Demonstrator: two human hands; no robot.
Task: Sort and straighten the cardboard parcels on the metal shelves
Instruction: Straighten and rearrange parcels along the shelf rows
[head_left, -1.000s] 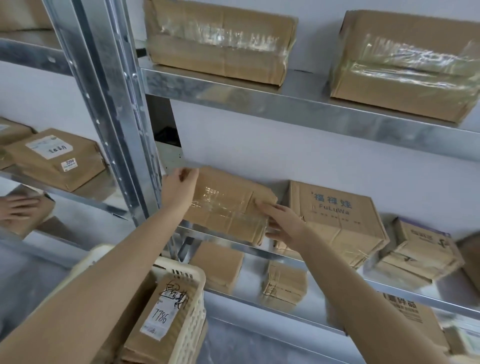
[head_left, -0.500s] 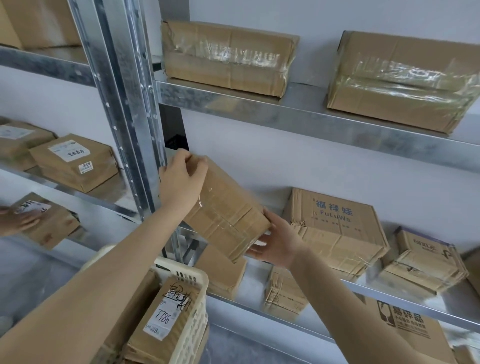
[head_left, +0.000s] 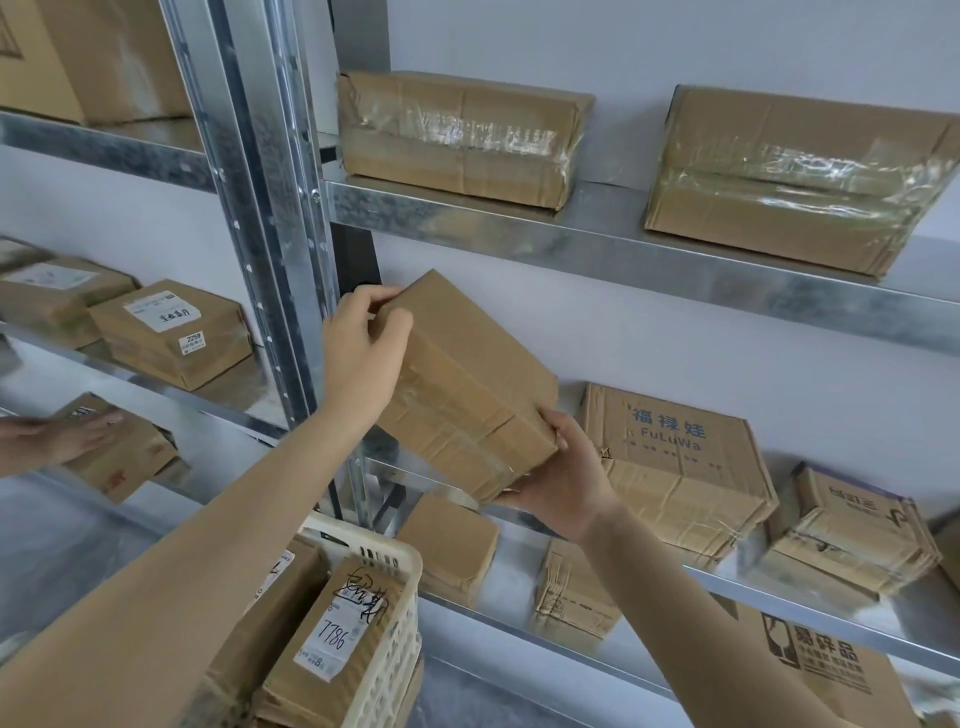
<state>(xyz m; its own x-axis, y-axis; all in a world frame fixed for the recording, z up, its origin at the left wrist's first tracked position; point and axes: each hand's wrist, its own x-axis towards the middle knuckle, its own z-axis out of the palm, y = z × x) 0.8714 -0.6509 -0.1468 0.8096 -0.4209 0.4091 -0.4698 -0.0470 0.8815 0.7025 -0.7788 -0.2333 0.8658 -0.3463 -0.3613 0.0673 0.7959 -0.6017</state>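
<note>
Matt cardboard parcel with glossy tape, shiny galvanised metal shelf

Soft, diffuse, moderately bright light with faint shadows. Glare streaks the clear shiny tape on the long brown cardboard parcel; the dull galvanised steel shelf shows a mottled sheen. The perforated galvanised steel upright leans from wide-angle distortion; frame edges are slightly soft.

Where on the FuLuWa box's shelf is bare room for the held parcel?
Bare metal lies between the steel upright and the blue-printed FuLuWa cardboard box, partly behind the held brown parcel. Right of that box it is crowded: a small taped carton sits close.
</note>
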